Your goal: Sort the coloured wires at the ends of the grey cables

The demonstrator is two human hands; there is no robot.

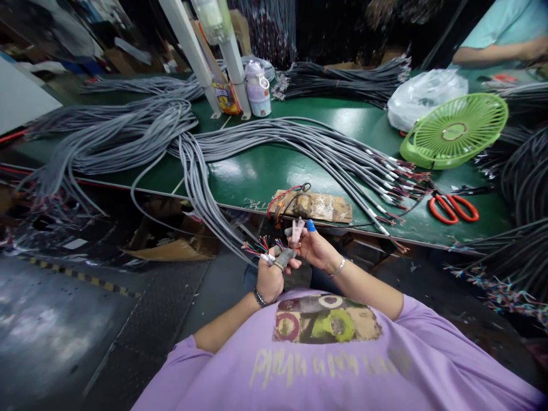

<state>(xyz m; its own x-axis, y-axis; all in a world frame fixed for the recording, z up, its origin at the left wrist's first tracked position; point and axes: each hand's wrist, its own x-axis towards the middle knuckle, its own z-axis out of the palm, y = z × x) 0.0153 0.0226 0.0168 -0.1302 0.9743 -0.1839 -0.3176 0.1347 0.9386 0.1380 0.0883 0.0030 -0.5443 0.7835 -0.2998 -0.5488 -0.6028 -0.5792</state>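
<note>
My left hand (269,281), low in front of my body, is closed around the ends of several grey cables (214,208). Thin coloured wires (262,244) fan out of the cable ends above it, and a grey wrap covers its thumb. Close beside it, my right hand (315,249) has its fingers pinched together at the wire tips; what they grip is too small to make out. Whitish wrapping and a blue cover sit on its fingertips. Just beyond the hands, a wooden block (329,206) with a small device and red and black leads lies at the table edge.
Grey cable bundles (124,137) spread over the green table (240,177). Orange-handled scissors (454,209), a green fan (456,131), a plastic bag (423,97) and a purple bottle (257,91) stand or lie there. Another person's arm (492,54) shows at upper right.
</note>
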